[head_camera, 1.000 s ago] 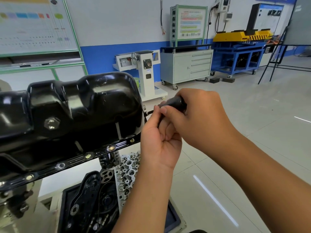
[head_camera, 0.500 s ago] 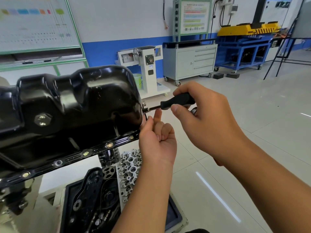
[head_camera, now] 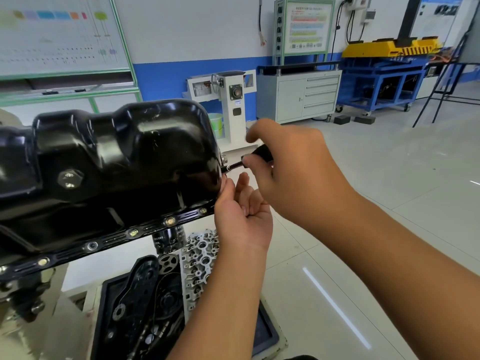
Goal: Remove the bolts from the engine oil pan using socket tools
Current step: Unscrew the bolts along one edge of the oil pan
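Glossy black pressed-steel oil pan (head_camera: 109,157), black-handled socket driver (head_camera: 250,158) at its end, right hand (head_camera: 293,170) fingers clamped on handle, left hand (head_camera: 241,216) beneath, fingers loosely curled, nothing visibly held.

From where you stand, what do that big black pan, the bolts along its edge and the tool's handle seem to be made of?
The oil pan looks like pressed metal under glossy black paint: it mirrors the room lights. The flange bolts look like bare or plated metal, glinting silvery-gold. The socket driver gripped by the right hand has a matte black handle, probably plastic or rubber, and a shiny metal shaft.
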Available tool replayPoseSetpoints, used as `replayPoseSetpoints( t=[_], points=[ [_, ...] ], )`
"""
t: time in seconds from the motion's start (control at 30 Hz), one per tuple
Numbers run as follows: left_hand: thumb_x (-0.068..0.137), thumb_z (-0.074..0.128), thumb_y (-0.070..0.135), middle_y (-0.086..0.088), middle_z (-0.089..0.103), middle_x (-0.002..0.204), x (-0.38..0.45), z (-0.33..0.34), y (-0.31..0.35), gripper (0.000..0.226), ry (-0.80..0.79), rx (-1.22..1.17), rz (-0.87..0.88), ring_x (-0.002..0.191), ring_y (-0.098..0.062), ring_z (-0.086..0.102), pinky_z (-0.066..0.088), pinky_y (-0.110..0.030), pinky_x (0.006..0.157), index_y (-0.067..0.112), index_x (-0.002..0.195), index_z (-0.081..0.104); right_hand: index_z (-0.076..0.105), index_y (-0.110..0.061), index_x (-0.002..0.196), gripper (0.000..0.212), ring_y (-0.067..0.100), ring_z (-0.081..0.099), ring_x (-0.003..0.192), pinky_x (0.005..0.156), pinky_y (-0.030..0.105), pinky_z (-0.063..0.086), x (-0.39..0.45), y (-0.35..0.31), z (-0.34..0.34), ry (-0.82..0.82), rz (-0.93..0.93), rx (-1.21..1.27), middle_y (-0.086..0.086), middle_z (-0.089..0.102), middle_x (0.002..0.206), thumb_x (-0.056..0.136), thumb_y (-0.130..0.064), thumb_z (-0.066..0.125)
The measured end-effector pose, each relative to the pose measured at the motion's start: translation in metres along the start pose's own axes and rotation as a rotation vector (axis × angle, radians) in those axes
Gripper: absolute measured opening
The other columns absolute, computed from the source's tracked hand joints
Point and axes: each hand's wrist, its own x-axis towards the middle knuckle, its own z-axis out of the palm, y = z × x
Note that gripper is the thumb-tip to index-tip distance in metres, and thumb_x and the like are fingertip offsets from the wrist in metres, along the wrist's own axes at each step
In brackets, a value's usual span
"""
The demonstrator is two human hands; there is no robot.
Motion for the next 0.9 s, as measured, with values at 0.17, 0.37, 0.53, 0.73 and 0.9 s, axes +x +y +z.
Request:
replayPoseSetpoints(
  t=[0.17,0.37,0.53,0.73,0.9],
  points=[
    [0.106,0.050,0.025,0.007,0.036,0.050,0.000,-0.002,0.000,0.032,-0.032,0.031,-0.017,0.054,-0.008,0.020,0.020,-0.023,0.056,0.022,0.076,0.059,0.071,-0.014,0.101,0.018,0.028,0.063,0.087,0.074,0.042,0.055,0.003,-0.007,-0.004,-0.068,-0.138,-0.007,0.005,0.067,0.093,0.087,-0.007,0.063],
    [0.106,0.048,0.014,0.006,0.049,0.052,-0.005,-0.005,-0.003,0.038,-0.128,-0.042,0.016,0.038,-0.005,0.022,0.018,-0.014,0.040,0.030,0.084,0.074,0.062,-0.023,0.115,0.023,0.031,0.066,0.086,0.073,0.041,0.058,0.010,-0.007,0.004,0.055,0.072,-0.107,0.005,0.070,0.088,0.101,-0.039,0.055],
    [0.105,0.046,0.009,0.006,0.045,0.050,-0.005,-0.006,-0.005,0.044,-0.148,-0.057,0.024,0.036,-0.004,0.021,0.016,-0.015,0.041,0.029,0.085,0.080,0.071,-0.022,0.104,0.030,0.014,0.063,0.088,0.079,0.039,0.054,0.012,-0.002,-0.005,-0.018,-0.032,0.030,-0.005,0.068,0.091,0.081,-0.002,0.072],
    [0.106,0.043,0.009,0.004,0.046,0.051,-0.007,-0.005,-0.008,0.048,-0.093,-0.063,0.050,0.036,-0.005,0.023,0.020,-0.017,0.039,0.028,0.084,0.080,0.069,-0.018,0.092,0.023,0.021,0.065,0.077,0.073,0.036,0.056,0.014,0.003,0.002,0.065,0.076,0.014,-0.001,0.069,0.076,0.096,-0.041,0.066],
    [0.106,0.042,0.009,0.005,0.046,0.053,-0.007,-0.006,-0.008,0.046,-0.121,-0.040,0.056,0.036,-0.004,0.024,0.019,-0.016,0.039,0.034,0.096,0.079,0.072,-0.023,0.102,0.025,0.012,0.062,0.085,0.078,0.031,0.052,0.011,0.004,-0.002,0.015,0.009,0.060,-0.007,0.071,0.090,0.083,-0.007,0.077]
  ],
)
